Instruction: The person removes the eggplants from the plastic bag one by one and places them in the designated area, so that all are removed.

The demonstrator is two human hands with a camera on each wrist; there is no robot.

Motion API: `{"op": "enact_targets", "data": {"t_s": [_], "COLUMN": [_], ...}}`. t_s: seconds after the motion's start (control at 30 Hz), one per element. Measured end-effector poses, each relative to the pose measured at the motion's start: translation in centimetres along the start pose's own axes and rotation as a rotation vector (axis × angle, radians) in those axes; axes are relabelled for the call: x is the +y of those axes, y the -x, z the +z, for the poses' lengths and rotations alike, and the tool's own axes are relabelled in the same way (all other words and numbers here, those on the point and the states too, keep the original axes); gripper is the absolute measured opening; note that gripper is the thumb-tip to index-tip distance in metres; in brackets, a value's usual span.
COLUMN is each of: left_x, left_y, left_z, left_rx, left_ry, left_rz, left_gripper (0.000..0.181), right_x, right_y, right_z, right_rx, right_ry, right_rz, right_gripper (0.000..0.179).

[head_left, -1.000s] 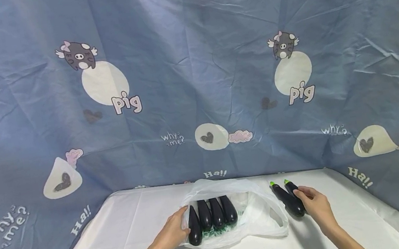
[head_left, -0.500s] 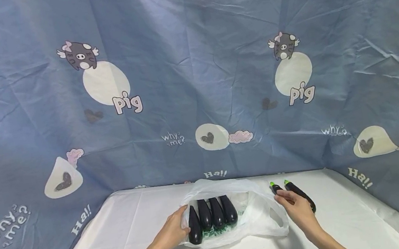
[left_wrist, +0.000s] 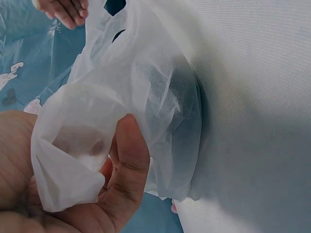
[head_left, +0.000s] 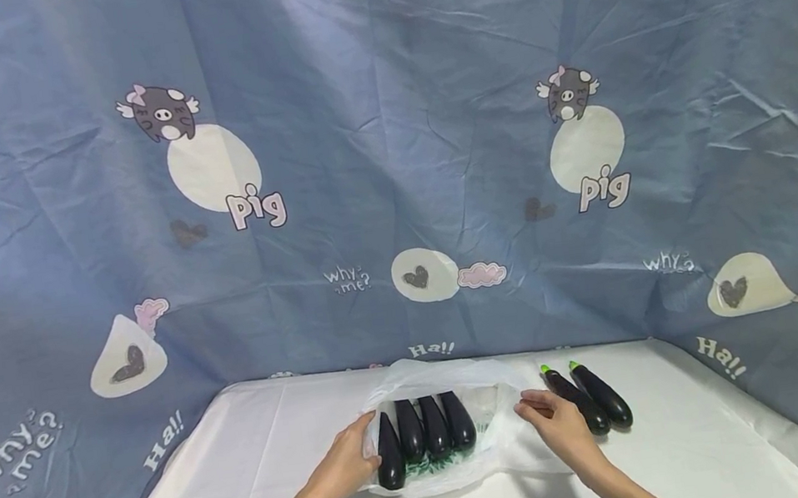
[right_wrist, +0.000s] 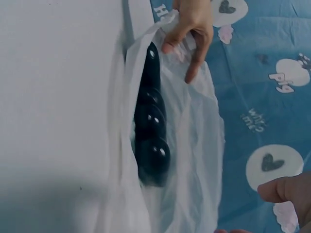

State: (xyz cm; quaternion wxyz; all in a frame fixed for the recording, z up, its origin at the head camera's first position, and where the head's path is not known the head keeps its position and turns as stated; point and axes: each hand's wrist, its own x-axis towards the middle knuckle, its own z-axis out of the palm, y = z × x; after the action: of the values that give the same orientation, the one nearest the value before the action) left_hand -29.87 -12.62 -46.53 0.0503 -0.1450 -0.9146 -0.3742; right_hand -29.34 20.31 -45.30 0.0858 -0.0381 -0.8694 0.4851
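A white plastic bag (head_left: 467,476) lies on its side with its mouth toward me. Inside are several dark eggplants (head_left: 434,429) in a row, also visible in the right wrist view as glossy round ends (right_wrist: 156,154). My left hand (head_left: 351,457) grips the bag's left edge, the film pinched between thumb and fingers in the left wrist view (left_wrist: 121,179). Over the bag's right side hovers my right hand (head_left: 561,429), fingertips right at the opening's edge; its thumb (right_wrist: 279,189) and fingers stand apart with nothing between them.
Two eggplants with green stems, one nearer (head_left: 578,404) and one farther right (head_left: 602,395), lie side by side on the white tablecloth (head_left: 695,429), right of the bag. Behind the table hangs a blue printed cloth (head_left: 392,199).
My right hand has let go of the right-hand eggplant, now lying slightly apart from its neighbour, and moved left to the bag's right edge. The left hand keeps its grip.
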Motion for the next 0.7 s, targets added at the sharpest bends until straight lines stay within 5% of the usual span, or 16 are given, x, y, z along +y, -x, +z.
{"op": "enact_targets", "data": {"t_s": [0.7], "left_x": [0.0], "left_y": [0.0], "left_z": [0.1], "left_rx": [0.005], "left_ry": [0.008], "left_rz": [0.010], "left_gripper": [0.071], "right_x": [-0.3], "right_y": [-0.7], "right_z": [5.3], "right_rx": [-0.055], "right_ry": [-0.063], "right_rz": [-0.078], "right_gripper": [0.043]}}
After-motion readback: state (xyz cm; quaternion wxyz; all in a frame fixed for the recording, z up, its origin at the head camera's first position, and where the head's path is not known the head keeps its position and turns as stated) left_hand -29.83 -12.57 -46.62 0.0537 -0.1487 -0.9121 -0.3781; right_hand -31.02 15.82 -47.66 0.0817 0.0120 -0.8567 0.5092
